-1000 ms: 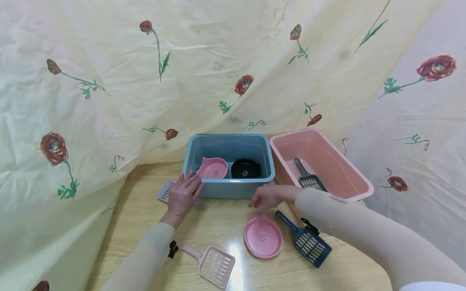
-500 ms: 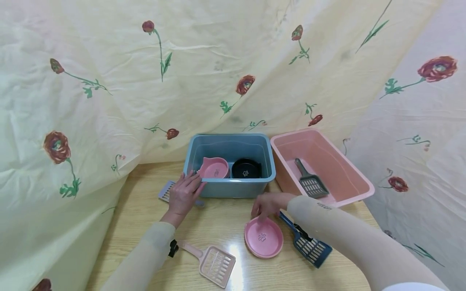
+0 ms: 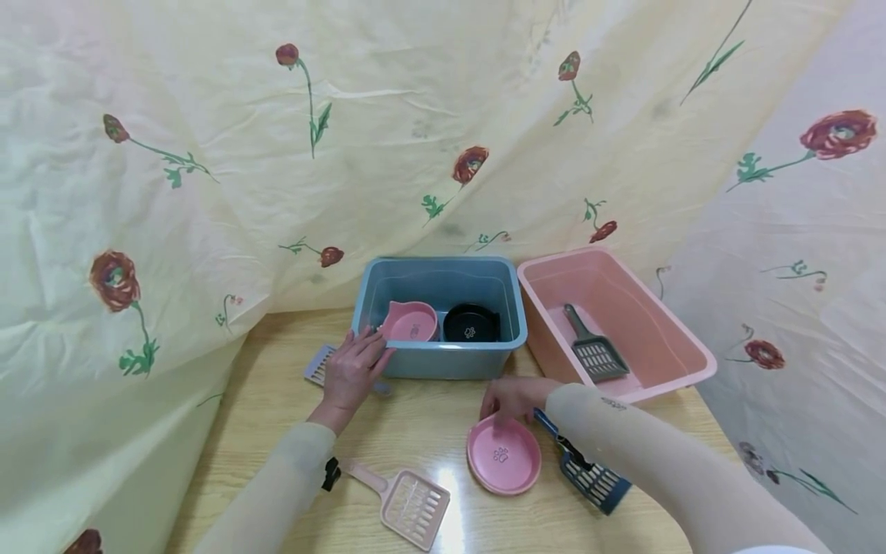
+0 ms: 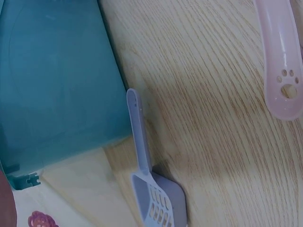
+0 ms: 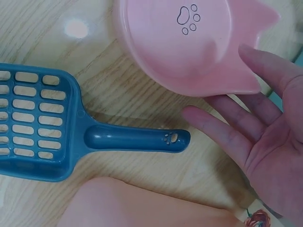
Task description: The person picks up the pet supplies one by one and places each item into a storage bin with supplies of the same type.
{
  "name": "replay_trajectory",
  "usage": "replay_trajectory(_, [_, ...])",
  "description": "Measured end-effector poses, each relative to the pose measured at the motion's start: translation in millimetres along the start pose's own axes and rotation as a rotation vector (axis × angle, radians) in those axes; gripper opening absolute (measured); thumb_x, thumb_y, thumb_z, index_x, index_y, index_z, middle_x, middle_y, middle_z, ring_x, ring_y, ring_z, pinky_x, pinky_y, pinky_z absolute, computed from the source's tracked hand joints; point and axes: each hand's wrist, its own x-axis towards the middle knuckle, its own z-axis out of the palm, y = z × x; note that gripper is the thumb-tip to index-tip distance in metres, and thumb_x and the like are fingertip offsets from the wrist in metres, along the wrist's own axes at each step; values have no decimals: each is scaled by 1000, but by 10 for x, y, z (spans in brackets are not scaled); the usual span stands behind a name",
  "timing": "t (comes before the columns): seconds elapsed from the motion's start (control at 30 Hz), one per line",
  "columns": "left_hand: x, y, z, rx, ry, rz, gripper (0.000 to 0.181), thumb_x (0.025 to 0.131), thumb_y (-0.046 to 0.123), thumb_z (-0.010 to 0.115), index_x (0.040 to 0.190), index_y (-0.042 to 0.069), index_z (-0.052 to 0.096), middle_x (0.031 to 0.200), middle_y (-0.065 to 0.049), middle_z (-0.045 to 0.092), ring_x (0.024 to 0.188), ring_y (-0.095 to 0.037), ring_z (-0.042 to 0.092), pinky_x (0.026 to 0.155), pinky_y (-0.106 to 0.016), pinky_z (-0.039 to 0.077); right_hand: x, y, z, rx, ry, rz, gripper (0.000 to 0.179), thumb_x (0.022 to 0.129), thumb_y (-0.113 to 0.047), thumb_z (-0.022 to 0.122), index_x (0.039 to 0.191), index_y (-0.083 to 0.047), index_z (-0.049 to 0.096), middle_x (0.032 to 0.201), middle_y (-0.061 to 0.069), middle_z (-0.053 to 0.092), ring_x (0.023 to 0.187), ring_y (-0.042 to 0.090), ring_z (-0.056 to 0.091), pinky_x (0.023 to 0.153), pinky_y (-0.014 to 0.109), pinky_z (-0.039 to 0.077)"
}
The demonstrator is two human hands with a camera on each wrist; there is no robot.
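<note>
Pink and glossy, a cat-eared pet bowl point(image 3: 504, 462) sits on the wood-grain table point(image 3: 394, 438) in the head view, the right hand point(image 3: 514, 396) at its far edge. The left hand point(image 3: 351, 371) rests over the near rim of the blue litter box point(image 3: 450, 363), fingers fairly straight. Inside that box are a second pink bowl point(image 3: 410, 322) and a black bowl point(image 3: 471, 317). A dark grey-green litter scoop point(image 3: 598, 358) lies in the pink litter box point(image 3: 637, 315). Print on the right sleeve point(image 3: 614, 403) is too small to read.

The left wrist view shows a lavender scoop point(image 4: 145, 163) beside the blue box and the handle of a pale pink scoop point(image 4: 281, 52). Should the box be dragged, it might shove the lavender one.

In the right wrist view, the thumb lies over the bowl's rim between its ears, with fingers beneath: a loose hold on one edge. That smooth edge could slip, dropping or tipping the bowl; a low swing might catch the navy scoop point(image 5: 94, 135) nearby. Paw motifs mark bowl and handle; no brand or wording can be read.
</note>
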Motion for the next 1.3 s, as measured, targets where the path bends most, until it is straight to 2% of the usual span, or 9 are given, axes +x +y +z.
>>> replay_trajectory(0.23, [-6,-8,20,6,8,10,35,76,18,96,104,2,82,107,-16,81,101,-39,78,90,-62,61,72,50,39,33,-3,18,34,93,-2,78,116,-27,80,107,-3,69,87,18,68,72,38,66])
replay_trajectory(0.57, [2,3,12,17,-6,16,33,80,20,94,106,3,82,109,-16,80,102,-38,78,90,-61,61,93,112,50,83,15,-2,35,94,2,76,115,-25,82,106,-3,71,84,18,70,69,36,66])
replay_trajectory(0.8, [-16,-14,12,9,3,35,40,75,15,96,110,1,82,110,-18,80,102,-41,78,90,-63,60,-24,-29,-69,100,-26,-58,38,95,4,72,119,-23,82,109,-2,73,82,22,75,71,40,67])
replay_trajectory(0.87, [-18,-17,15,3,9,39,36,81,17,93,111,1,81,111,-19,80,103,-41,78,90,-64,60,-84,-107,-137,101,-42,-83,38,96,5,72,119,-23,82,109,-1,74,81,23,76,72,42,67])
replay_trajectory(0.97, [-20,-21,22,6,14,44,29,101,28,77,111,0,81,111,-19,79,102,-41,78,90,-63,60,-177,-214,-260,89,-68,-124,38,96,5,72,120,-23,82,110,-2,75,86,21,76,73,43,68])
replay_trajectory(1.03, [-20,-21,25,8,14,43,40,110,36,62,111,1,82,111,-18,80,102,-41,78,89,-63,60,-253,-285,-364,76,-81,-151,38,97,4,72,120,-24,82,111,-3,75,91,18,75,72,42,68])
replay_trajectory(1.1, [-18,-19,27,15,12,43,52,114,42,49,111,2,82,111,-18,80,102,-40,78,89,-62,60,-327,-356,-477,52,-89,-176,38,98,4,71,120,-24,82,111,-4,76,95,17,74,70,40,68])
replay_trajectory(1.17, [-17,-16,27,15,9,41,55,114,43,45,111,2,82,111,-18,80,102,-41,78,89,-62,60,-416,-433,-602,32,-86,-197,38,98,4,70,120,-25,83,110,-4,76,96,16,73,68,38,67])
replay_trajectory(1.3, [-18,-6,19,10,10,41,49,113,40,51,111,1,81,112,-19,79,102,-42,78,90,-63,60,-612,-599,-889,-16,-62,-235,40,98,4,69,121,-26,83,111,-5,78,92,16,74,66,35,67])
